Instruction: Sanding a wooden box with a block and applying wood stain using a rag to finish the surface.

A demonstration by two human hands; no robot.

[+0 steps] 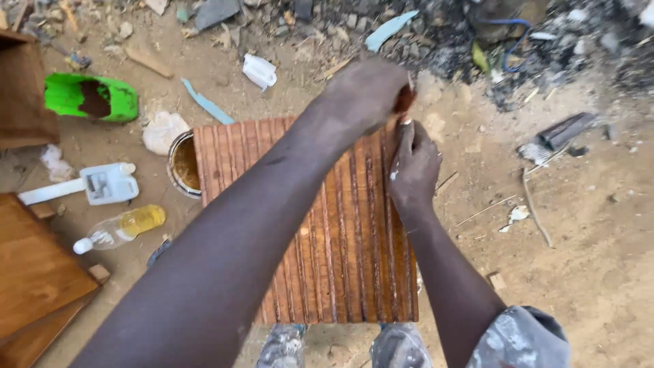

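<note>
1. Ribbed wooden panel [327, 232], stained brown, lies flat on sandy ground, centre of view.
2. Right hand [413, 167] rests on panel's far right edge, fingers curled; whether it holds anything, can't tell.
3. Left hand [364, 92] at far edge, closed round small reddish-brown object [405, 99].
4. Tin of stain [182, 163] touches panel's left edge; plastic bottle [122, 228] w/ yellow liquid further left.
</note>
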